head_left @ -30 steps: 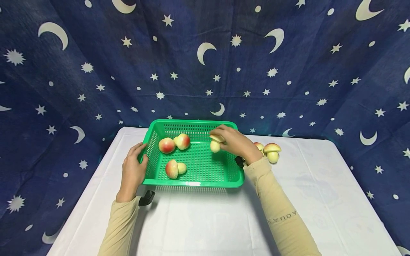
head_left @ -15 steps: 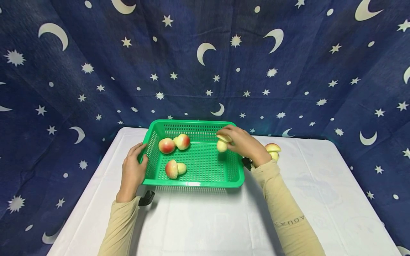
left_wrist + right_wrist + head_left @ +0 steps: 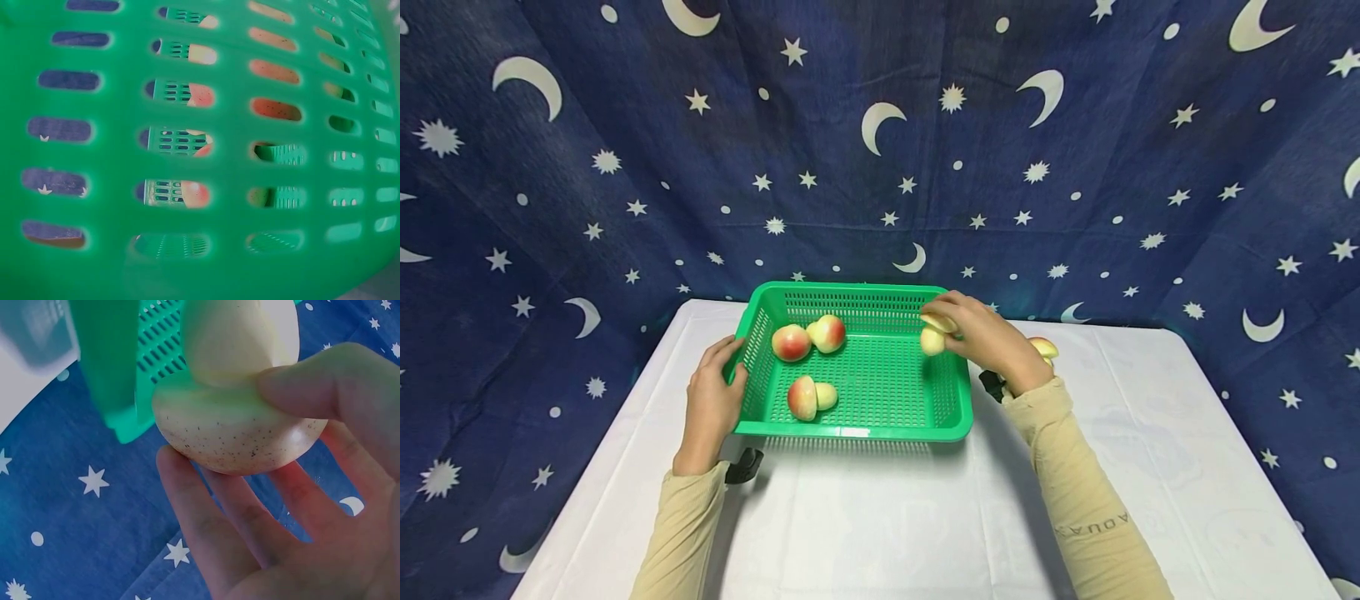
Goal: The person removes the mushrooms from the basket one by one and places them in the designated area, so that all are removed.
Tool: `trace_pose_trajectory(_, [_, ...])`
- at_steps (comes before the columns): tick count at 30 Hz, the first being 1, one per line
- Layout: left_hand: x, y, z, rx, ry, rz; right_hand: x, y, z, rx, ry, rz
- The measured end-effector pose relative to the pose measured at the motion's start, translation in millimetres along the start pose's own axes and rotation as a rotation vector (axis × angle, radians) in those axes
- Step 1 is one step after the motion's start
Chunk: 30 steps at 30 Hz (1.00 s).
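A green plastic basket stands on the table, and several toy mushrooms with red-and-yellow caps are about. My left hand holds the basket's left rim; the left wrist view shows only the slotted wall close up. Inside the basket lie three mushrooms: two touching at the back left, one on its side nearer the front. Over the basket's right end my right hand pinches another mushroom, cap up, thumb on one side and fingers under the speckled cap.
On the table right of the basket is another mushroom, partly hidden by my right wrist. A white cloth covers the table. Behind it hangs a dark blue curtain with moons and stars.
My right hand has moved to the right with the mushroom, toward the basket's right wall. Its wrist now covers more of the mushrooms on the table. My left hand stays in place.
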State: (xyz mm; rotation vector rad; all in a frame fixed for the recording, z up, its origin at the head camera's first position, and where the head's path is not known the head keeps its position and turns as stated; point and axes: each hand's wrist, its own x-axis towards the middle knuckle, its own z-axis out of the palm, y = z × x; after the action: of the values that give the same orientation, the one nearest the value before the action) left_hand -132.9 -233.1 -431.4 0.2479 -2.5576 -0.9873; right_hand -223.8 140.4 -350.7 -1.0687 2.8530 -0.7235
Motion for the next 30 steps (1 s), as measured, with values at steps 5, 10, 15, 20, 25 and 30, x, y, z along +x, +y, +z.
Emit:
trace_pose_trajectory(5, [-0.4,-0.3,-0.2,0.000,-0.005,-0.006,-6.1,2.5,-4.4,-0.001,0.007,0.025])
trace_pose_trajectory(10, [-0.2,-0.4,0.0,-0.003,-0.011,-0.013,-11.5,7.7,-7.9,-0.011,0.031,0.022])
trace_pose_trajectory(15, [0.3,-0.8,0.0,-0.003,-0.010,-0.012,-15.3,11.0,-10.0,-0.020,0.034,0.031])
trace_pose_trajectory(20, [0.5,-1.0,-0.8,-0.002,-0.002,-0.005,-17.2,13.4,-11.1,-0.016,0.036,0.036])
trace_pose_trajectory(25, [0.5,-0.3,-1.1,-0.006,-0.005,-0.005,-20.9,16.1,-12.0,-0.009,0.051,0.046])
trace_pose_trajectory(30, [0.4,0.3,-0.6,-0.005,-0.007,0.000,-26.1,19.9,-12.7,-0.004,0.059,0.060])
